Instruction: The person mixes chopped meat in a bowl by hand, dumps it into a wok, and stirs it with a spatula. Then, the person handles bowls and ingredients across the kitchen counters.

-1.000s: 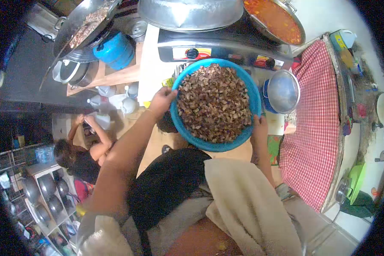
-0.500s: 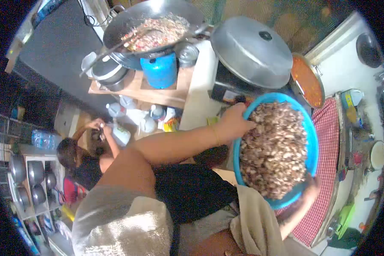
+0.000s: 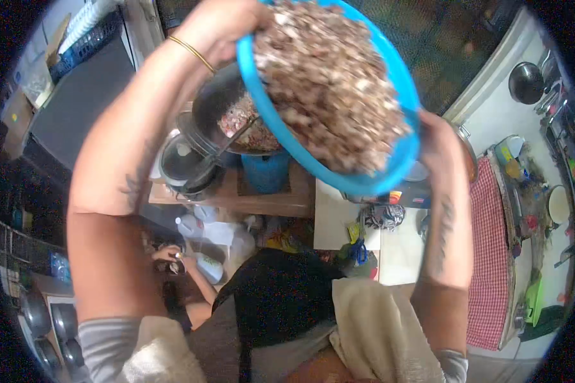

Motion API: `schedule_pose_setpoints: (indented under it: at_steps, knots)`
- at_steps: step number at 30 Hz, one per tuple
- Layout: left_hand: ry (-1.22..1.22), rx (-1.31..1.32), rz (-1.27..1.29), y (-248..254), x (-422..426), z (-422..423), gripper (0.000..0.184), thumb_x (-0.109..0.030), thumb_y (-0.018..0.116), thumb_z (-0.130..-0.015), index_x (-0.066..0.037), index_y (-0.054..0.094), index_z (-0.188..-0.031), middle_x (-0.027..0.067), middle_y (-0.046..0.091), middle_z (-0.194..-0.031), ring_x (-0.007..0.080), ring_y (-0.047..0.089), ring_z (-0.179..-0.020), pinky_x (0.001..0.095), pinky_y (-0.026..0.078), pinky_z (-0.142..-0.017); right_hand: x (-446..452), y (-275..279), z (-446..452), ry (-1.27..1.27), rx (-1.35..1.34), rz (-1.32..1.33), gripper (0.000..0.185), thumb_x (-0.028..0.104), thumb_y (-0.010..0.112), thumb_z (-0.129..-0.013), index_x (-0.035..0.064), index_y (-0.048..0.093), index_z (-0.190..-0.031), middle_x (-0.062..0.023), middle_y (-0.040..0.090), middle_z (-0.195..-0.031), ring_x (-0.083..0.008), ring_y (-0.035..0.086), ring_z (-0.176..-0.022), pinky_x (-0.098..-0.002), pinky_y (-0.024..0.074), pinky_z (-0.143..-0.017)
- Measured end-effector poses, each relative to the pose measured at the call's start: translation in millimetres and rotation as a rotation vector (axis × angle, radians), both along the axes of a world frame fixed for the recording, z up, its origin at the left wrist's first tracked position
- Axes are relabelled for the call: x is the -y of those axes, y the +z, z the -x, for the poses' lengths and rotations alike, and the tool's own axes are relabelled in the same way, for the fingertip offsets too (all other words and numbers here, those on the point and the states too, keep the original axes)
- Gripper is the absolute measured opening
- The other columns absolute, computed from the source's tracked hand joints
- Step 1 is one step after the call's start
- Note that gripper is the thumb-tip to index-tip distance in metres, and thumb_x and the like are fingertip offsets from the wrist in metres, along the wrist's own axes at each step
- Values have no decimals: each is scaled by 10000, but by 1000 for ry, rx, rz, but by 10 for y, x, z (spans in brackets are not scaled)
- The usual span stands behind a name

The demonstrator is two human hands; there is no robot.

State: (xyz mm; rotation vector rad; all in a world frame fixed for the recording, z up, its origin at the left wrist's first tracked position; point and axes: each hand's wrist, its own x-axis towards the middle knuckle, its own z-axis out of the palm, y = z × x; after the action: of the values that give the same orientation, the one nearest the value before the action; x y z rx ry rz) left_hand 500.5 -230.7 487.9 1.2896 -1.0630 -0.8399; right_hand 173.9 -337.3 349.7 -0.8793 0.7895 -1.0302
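Note:
A blue plastic basin (image 3: 281, 143) is held up and tilted in front of me, heaped with small chopped brown and whitish pieces (image 3: 338, 89). My left hand (image 3: 239, 22) grips its far left rim, with the fingers partly hidden. At the right rim my right hand (image 3: 434, 137) is closed on it, blurred by motion. Partly behind the basin stands a large wok (image 3: 214, 102) with a chopped reddish and pale mixture (image 3: 236, 118) inside. A long-handled utensil (image 3: 239, 133) rests in the wok, its far end hidden by the basin.
A blue container (image 3: 265, 172) is below the wok, beside a dark pot (image 3: 188, 163). Another person's hands (image 3: 169, 253) are at the lower left, near plastic bottles (image 3: 188, 225). A red checked cloth (image 3: 489, 262) covers the right counter. Dark pans (image 3: 526, 83) hang on the right.
Both my hands have raised the basin and carried it left, from beside the checked cloth up to the wok. It now hides part of the wok and the large lidded pan.

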Motion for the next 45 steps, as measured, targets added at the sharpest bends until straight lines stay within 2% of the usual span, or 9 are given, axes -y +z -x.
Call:
schedule_pose_setpoints:
  at_steps: [11,16,18,22,23,31,35,44,45]
  knots:
    - [353,526,60,91,928,-2031,59,55,577,-696,0,576,-716,197,615,-688,309,599,-599,411,471,-537,855,-233,-2695,160,74,-22,449,429,453,-975,19,577,-1107,-175,617,-1133,-336,574,-1057,-550,420,-958]
    - [431,1321,-64,-100,1507,-2988,135,-63,548,-743,-1,603,-849,194,646,-723,311,645,-566,406,540,-546,1182,-612,-3245,343,270,-99,568,562,448,-938,35,581,-1104,-160,621,-1100,-352,588,-1006,-555,432,-932]
    - [467,866,-8,-85,1326,-2604,148,-99,564,-733,-1,594,-840,191,641,-716,323,596,-466,422,507,-467,1494,-917,-3469,382,306,-134,601,589,439,-929,37,576,-1123,-171,612,-1142,-357,586,-1034,-554,426,-950]
    - [491,954,3,-125,1351,-2523,161,-171,594,-727,-27,590,-798,145,620,-673,266,623,-601,398,506,-602,1353,-856,-3623,263,153,-122,620,605,399,-935,57,564,-1173,-195,576,-1242,-364,561,-1123,-551,404,-994]
    - [465,901,49,-137,1345,-2513,155,-133,618,-692,-18,569,-784,128,599,-581,246,577,-414,364,484,-428,1309,-831,-3629,249,174,-93,614,601,383,-944,65,558,-1187,-190,583,-1230,-361,568,-1110,-546,408,-991]
    - [427,858,-46,-211,1576,-2411,92,-138,590,-706,-51,573,-729,95,589,-607,215,571,-535,353,465,-531,899,-465,-3803,91,216,164,563,525,322,-995,45,498,-1230,-129,581,-1169,-238,590,-1018,-402,527,-802]
    - [424,937,2,-258,1743,-2452,75,-127,565,-722,-54,581,-733,92,583,-620,218,560,-580,353,460,-582,989,-726,-4106,-169,-237,354,831,639,554,-824,129,349,-1448,-267,307,-1474,-432,313,-1343,-498,265,-1101]
    - [440,1119,157,-263,1829,-2268,111,-115,593,-663,-32,572,-732,191,626,-707,343,627,-671,395,500,-639,647,-667,-4201,-111,-746,545,868,557,761,-661,240,428,-1397,-313,365,-1395,-468,323,-1299,-540,279,-1076]
    - [445,1158,178,-258,1841,-2231,107,-103,574,-687,-36,580,-770,193,625,-729,365,618,-693,401,497,-650,559,-558,-4148,-139,-885,581,874,526,776,-675,167,432,-1394,-307,341,-1418,-451,362,-1304,-461,338,-1075]
